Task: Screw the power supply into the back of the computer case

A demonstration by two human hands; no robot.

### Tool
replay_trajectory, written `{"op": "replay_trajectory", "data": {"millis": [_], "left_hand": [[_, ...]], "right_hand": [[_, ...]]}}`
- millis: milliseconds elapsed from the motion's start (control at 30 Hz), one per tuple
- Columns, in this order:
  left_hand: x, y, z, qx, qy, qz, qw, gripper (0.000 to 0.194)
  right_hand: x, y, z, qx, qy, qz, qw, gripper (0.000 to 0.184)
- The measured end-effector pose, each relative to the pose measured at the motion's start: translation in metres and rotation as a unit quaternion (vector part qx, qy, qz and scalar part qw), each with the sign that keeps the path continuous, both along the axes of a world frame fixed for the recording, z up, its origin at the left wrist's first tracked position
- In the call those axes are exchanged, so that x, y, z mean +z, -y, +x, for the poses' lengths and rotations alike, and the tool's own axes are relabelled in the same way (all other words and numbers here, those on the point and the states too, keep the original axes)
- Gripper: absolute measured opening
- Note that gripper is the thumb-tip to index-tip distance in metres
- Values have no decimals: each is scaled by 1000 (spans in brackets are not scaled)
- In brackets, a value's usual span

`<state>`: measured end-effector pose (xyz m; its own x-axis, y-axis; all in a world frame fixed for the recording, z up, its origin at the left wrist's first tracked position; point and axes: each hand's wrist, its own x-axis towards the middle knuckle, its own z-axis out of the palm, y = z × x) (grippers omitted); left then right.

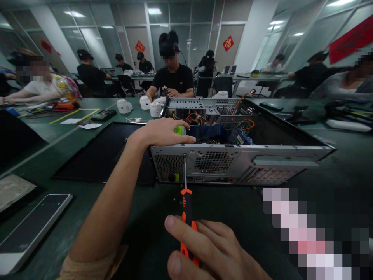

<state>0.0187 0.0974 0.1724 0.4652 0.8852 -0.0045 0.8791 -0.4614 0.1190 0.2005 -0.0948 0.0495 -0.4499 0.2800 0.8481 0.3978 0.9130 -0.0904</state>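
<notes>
An open desktop computer case [271,153] lies on its side on the green table, its rear panel facing me. My left hand [163,132] rests on the case's top rear edge, fingers curled over the power supply area inside. My right hand [210,249] grips the orange and black handle of a screwdriver [186,202]. The screwdriver's shaft points up at a screw on the rear panel, beside the power supply grille [169,167]. Coloured wires [195,116] and a blue ribbon cable show inside the case.
A black side panel [101,155] lies flat left of the case. A phone [32,229] lies at the near left edge. White round devices [124,105] stand beyond the case. Several people sit at tables behind. A blurred patch covers the lower right.
</notes>
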Motion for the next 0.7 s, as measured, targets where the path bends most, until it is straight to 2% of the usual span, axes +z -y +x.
{"op": "replay_trajectory", "data": {"millis": [167,267,333,467,633,667,700], "left_hand": [[1,0,1,1,-7,-2,1000,85],[1,0,1,4,-17,-3,1000,87],[2,0,2,8,-24,-5,1000,88],[2,0,1,6,-24,-7,1000,88],[1,-1,0,-3,-13,-7,1000,88],[1,-1,0,-3,-13,-7,1000,87],[1,-1,-1,-3,-13,-6,1000,87]], "right_hand": [[0,2,9,-18,-88,13,996,22],[2,2,10,-50,-98,-15,994,14],[3,-1,7,-62,-109,-11,992,15],[2,-9,-3,-12,-109,59,992,18],[-2,-9,-2,-30,-72,-12,997,22],[-4,-8,-1,0,-83,21,996,22],[-5,-9,0,8,-78,18,997,22]]}}
